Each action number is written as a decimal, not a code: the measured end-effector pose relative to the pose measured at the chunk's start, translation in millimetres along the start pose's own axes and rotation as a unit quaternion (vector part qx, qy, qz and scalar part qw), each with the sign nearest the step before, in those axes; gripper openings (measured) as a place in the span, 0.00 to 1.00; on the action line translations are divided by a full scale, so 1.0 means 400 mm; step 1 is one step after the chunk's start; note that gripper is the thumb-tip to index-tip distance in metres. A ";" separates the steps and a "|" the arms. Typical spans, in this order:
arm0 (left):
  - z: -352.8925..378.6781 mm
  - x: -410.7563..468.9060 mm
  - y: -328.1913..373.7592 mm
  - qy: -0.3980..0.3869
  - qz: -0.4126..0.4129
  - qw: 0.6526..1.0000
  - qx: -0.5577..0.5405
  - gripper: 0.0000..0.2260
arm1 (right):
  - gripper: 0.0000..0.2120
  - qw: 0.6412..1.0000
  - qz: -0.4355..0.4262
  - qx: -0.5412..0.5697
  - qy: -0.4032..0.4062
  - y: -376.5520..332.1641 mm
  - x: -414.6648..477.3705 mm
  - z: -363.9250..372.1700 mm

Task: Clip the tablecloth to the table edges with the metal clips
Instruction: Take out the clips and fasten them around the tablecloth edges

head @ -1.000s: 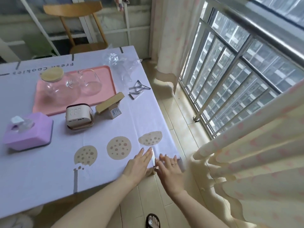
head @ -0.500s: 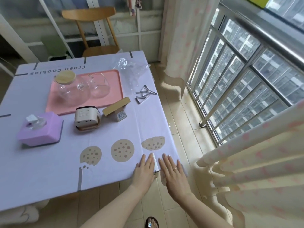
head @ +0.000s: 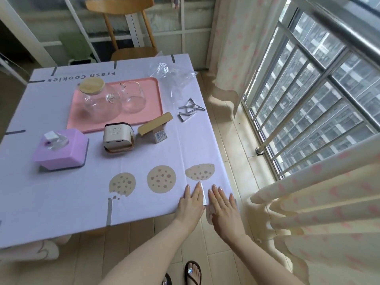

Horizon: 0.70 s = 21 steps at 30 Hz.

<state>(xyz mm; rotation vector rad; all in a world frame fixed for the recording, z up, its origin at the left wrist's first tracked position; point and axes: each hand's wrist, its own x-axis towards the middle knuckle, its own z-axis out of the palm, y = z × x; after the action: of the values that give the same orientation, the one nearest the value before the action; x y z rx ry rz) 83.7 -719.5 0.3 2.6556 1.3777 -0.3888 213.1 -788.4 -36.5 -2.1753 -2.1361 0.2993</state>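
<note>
A lilac tablecloth (head: 61, 198) with cookie prints covers the table. At its near right corner my left hand (head: 190, 204) and my right hand (head: 223, 206) lie flat side by side, fingers straight, pressing the cloth. A narrow white fold of cloth (head: 203, 194) stands up between them. Several metal clips (head: 190, 110) lie in a loose pile near the table's right edge, far from both hands.
On the table stand a pink tray (head: 152, 112) with a glass jar (head: 96, 99) and glass cup (head: 132, 97), a purple tissue box (head: 61, 149), a white device (head: 118, 136), a small wooden stand (head: 156, 128) and crumpled clear plastic (head: 172, 79). A wooden chair (head: 125, 27) is behind; curtains (head: 320, 214) and window bars (head: 308, 99) are right.
The view has shifted so the table sits further right and down. Both hands stay flat at the corner; the right hand has spread slightly away from the left.
</note>
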 end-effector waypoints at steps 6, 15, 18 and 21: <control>-0.056 -0.011 0.010 0.033 0.008 0.999 0.018 0.34 | 0.34 1.000 -0.003 0.008 0.001 0.003 0.000 0.003; 0.041 -0.148 -0.141 0.010 -0.052 0.995 -0.089 0.28 | 0.38 0.998 -0.058 -0.027 -0.009 -0.077 -0.004 0.000; 0.081 -0.220 -0.225 0.039 -0.087 0.993 -0.064 0.35 | 0.43 0.998 -0.056 -0.015 -0.029 -0.124 -0.001 0.010; 0.113 -0.275 -0.322 0.053 -0.146 0.988 -0.028 0.39 | 0.39 0.997 -0.059 -0.015 -0.039 -0.154 0.013 0.017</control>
<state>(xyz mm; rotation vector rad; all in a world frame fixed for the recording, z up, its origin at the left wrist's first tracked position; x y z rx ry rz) -89.9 -741.9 -10.8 2.4657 1.7886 -0.2367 151.4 -782.0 -31.7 -2.0747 -2.3145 0.3506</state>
